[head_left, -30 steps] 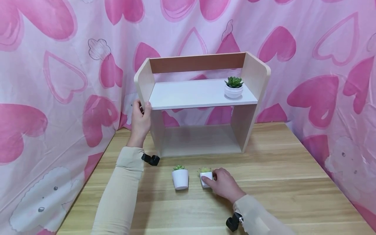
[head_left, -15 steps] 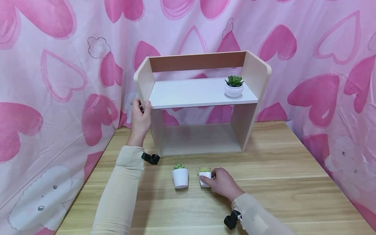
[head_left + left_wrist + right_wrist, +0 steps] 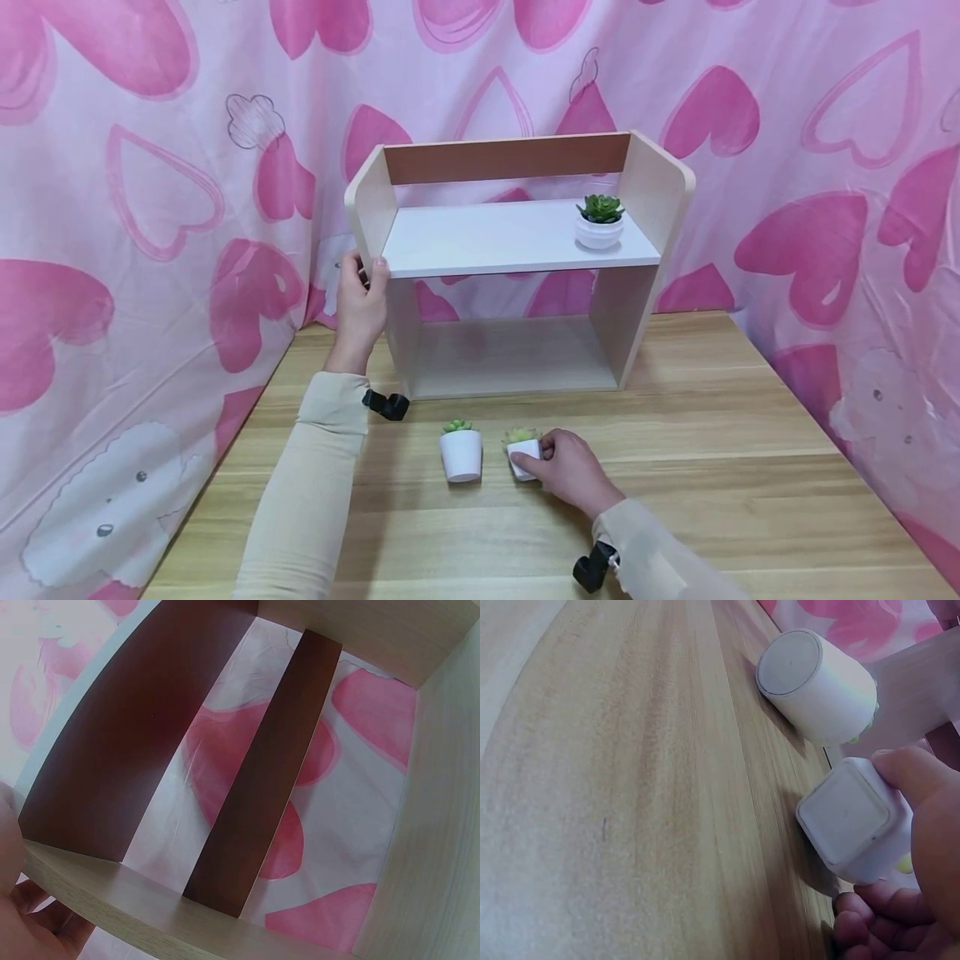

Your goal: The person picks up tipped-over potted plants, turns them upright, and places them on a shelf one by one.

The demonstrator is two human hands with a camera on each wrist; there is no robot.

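On the left, my left hand (image 3: pixel 360 310) grips the side panel of a small wooden shelf (image 3: pixel 372 204), thumb on the front edge. In the left wrist view only part of that hand shows, beside the shelf's dark underside (image 3: pixel 127 735). My right hand (image 3: pixel 576 473) pinches a small square white pot (image 3: pixel 522 460) holding a pale green succulent (image 3: pixel 521 435). The right wrist view shows the square pot's base (image 3: pixel 845 814) facing the camera. To its left, a round white pot (image 3: pixel 461 457) with a green succulent lies on its side, base towards me.
A ribbed white pot with a dark green succulent (image 3: pixel 599 225) stands at the right of the white upper shelf board (image 3: pixel 480 237). The shelf stands on a wooden table (image 3: pixel 705 425). Pink heart-patterned curtain (image 3: pixel 465 92) hangs behind and at both sides.
The square pot has shifted slightly left and tilted a little in my right hand. My left hand stays on the shelf's side panel.
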